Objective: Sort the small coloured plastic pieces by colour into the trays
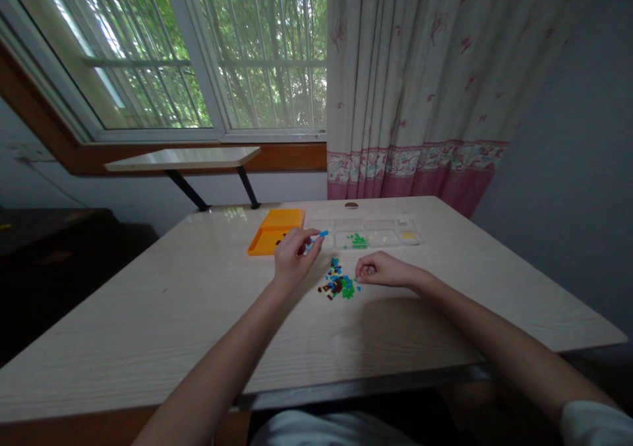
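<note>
My left hand pinches a small blue brick between thumb and fingertips, over the left end of a clear compartment tray. Beneath that hand, more blue pieces show in part. On the table in front lies a loose pile of toy bricks in green, brown, blue and cream. At the pile's right edge, my right hand is closed with its fingertips together, close to a green piece; what it holds, if anything, is too small to name. Green pieces and yellow pieces lie in separate compartments of the tray.
An orange box lies opened behind my left hand, with some dark pieces in it. A small raised shelf stands at the table's back left. A round dark grommet sits near the back edge, before the curtain.
</note>
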`<state>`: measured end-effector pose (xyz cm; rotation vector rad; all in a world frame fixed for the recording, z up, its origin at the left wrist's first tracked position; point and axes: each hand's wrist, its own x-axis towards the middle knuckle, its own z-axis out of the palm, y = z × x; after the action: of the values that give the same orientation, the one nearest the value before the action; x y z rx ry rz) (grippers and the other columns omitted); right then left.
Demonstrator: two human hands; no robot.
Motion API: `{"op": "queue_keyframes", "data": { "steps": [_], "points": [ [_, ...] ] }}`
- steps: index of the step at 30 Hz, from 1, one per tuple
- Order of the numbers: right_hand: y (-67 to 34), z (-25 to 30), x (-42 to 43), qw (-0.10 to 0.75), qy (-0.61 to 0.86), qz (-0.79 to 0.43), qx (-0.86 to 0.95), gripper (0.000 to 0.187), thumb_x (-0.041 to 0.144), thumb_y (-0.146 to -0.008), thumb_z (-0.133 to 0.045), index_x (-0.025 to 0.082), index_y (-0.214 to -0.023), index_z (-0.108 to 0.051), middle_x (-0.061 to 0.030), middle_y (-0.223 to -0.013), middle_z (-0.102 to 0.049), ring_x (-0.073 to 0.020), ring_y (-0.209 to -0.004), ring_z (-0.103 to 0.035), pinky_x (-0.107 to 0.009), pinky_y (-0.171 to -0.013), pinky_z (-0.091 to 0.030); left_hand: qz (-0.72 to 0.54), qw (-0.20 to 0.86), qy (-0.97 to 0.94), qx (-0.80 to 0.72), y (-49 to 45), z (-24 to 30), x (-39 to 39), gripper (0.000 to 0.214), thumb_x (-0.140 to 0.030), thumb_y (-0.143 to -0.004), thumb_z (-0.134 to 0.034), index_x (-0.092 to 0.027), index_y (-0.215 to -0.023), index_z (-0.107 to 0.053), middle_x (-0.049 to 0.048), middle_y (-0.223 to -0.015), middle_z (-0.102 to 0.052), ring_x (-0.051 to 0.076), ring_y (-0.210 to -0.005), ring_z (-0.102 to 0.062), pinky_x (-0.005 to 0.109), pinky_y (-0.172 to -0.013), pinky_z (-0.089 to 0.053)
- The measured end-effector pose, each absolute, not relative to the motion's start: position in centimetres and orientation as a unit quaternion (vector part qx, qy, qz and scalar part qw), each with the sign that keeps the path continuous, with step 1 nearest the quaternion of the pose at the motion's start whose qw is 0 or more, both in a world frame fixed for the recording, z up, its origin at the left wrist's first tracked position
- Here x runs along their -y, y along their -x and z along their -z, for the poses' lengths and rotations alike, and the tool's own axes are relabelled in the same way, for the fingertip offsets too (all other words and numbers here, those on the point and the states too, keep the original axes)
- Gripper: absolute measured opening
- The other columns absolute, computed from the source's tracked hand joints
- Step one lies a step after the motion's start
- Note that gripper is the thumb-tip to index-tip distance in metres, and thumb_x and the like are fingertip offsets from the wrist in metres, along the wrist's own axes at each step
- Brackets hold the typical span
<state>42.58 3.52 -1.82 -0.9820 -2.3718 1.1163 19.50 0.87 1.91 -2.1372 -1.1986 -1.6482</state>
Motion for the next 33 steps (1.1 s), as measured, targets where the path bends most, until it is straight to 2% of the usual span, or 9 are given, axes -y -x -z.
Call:
{"op": "queue_keyframes", "data": {
  "steps": [17,22,28,33],
  "points": [
    [-42.6,2.2,-3.8,0.179,0.346,-0.395,0.832,0.02,0.031,-0.071,-0.059,0.012,-0.079,-0.063,0.003,-0.057,-0.049,-0.0073,-0.051,-0.043,-0.018,-0.048,-0.032,0.54,0.069,0.729,0.415,-19.8,-1.5,-0.7,0.016,-0.031,-0.079,-0.055,-0.017,-0.082,-0.061,0.0006,-0.066,-0.058,0.008,-0.054,-0.048,0.019,-0.052,-0.039],
    [-42.6,2.5,-3.9,0.179,0.35,-0.396,0.83,0.02,0.03,-0.07,-0.059,0.012,-0.079,-0.062,0.0025,-0.058,-0.05,-0.0074,-0.052,-0.043,-0.018,-0.048,-0.032,0.531,0.046,0.714,0.455,-19.2,-0.9,-1.9,0.017,-0.033,-0.078,-0.054,-0.018,-0.083,-0.061,-0.0005,-0.063,-0.053,0.009,-0.053,-0.046,0.02,-0.053,-0.038],
    [-42.6,2.5,-4.0,0.179,0.353,-0.4,0.827,0.019,0.03,-0.07,-0.059,0.012,-0.077,-0.061,0.0023,-0.058,-0.05,-0.0076,-0.051,-0.043,-0.018,-0.048,-0.032,0.425,0.023,0.687,0.589,-16.5,1.3,-5.2,0.021,-0.035,-0.078,-0.05,-0.017,-0.083,-0.061,0.0007,-0.066,-0.056,0.013,-0.061,-0.051,0.022,-0.055,-0.037],
    [-42.6,2.5,-4.0,0.172,0.355,-0.383,0.835,0.016,0.027,-0.073,-0.056,0.012,-0.076,-0.06,0.0018,-0.059,-0.05,-0.0078,-0.052,-0.043,-0.018,-0.049,-0.032,0.336,0.042,0.688,0.642,-15.6,2.3,-6.1,0.025,-0.038,-0.079,-0.048,-0.019,-0.087,-0.063,0.0042,-0.077,-0.063,0.017,-0.07,-0.055,0.025,-0.059,-0.038]
  ]
}}
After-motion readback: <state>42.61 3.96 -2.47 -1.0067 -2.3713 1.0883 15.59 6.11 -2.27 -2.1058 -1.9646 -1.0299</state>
